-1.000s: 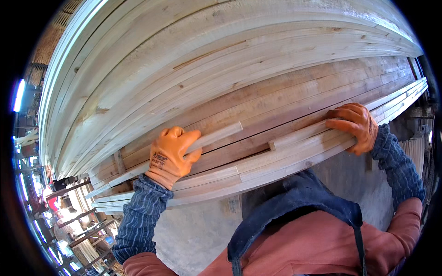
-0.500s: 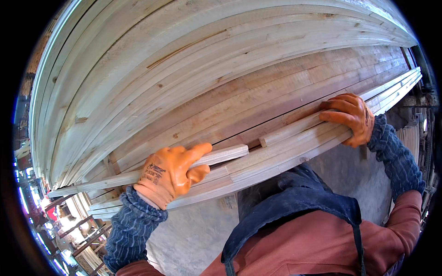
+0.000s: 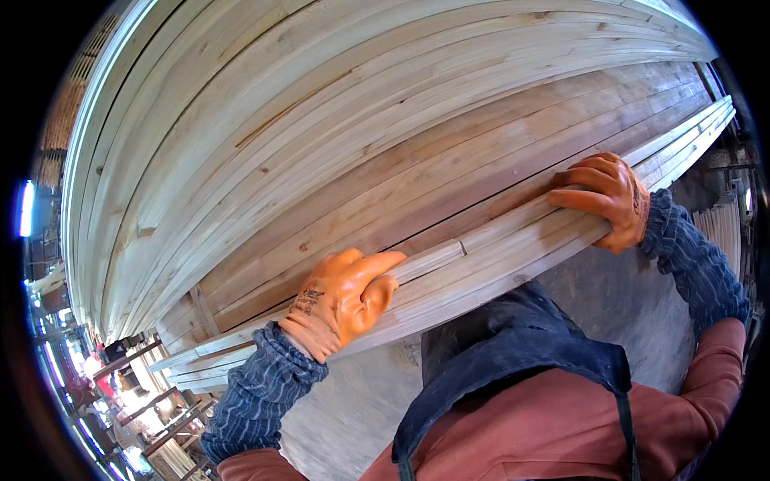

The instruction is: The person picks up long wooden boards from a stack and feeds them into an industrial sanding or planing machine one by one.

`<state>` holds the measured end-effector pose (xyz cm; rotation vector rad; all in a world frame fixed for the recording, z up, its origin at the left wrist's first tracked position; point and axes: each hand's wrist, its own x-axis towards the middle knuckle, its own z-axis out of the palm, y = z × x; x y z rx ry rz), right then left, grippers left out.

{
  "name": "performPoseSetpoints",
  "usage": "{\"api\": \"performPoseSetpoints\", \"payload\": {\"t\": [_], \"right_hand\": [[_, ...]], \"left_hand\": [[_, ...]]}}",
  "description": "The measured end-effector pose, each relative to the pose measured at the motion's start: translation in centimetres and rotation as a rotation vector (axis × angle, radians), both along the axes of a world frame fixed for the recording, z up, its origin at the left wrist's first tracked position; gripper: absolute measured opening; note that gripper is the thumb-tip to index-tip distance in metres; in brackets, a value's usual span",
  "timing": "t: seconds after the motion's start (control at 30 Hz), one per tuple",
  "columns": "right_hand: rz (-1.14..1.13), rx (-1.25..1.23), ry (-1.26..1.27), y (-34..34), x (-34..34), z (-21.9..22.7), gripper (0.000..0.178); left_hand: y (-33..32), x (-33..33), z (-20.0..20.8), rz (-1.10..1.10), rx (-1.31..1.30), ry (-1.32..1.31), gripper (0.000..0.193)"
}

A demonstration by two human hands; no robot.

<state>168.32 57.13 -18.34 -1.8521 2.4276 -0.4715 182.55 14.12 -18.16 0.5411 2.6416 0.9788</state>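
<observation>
My left hand, in an orange rubber glove, is closed around a narrow wooden strip along the near edge of the wood. The end of this strip meets the end of another wooden strip, leaving only a thin seam. My right hand, gloved alike, curls its fingers over that second strip, its thumb on the near side. Both strips lie on or against a row of pale wooden strips running from left to right in front of me. What lies under my palms is hidden.
Beyond the near strips lies a flat layer of wooden boards. Behind it rises a large stack of long pale boards. Grey floor shows below the near edge, and frames with more wood stand at lower left.
My left hand has moved right with its strip, and the gap between the two strip ends has closed. The right hand keeps its hold, almost in the same place.
</observation>
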Motion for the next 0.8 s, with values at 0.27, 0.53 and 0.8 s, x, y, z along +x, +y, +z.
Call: {"api": "performPoseSetpoints", "payload": {"t": [0.27, 0.53, 0.8], "right_hand": [[0.015, 0.002, -0.015, -0.2, -0.1, 0.0, 0.112], [-0.026, 0.071, -0.152, 0.5, 0.2, 0.4, 0.113], [-0.090, 0.031, -0.042, 1.1, -0.3, 0.2, 0.112]], "left_hand": [[2.0, 0.6, -0.6, -0.005, -0.137, 0.334, 0.047], [2.6, 3.6, 1.3, 0.058, -0.250, 0.124, 0.099], [12.6, -2.6, 1.6, -0.014, -0.361, 0.095, 0.098]]}}
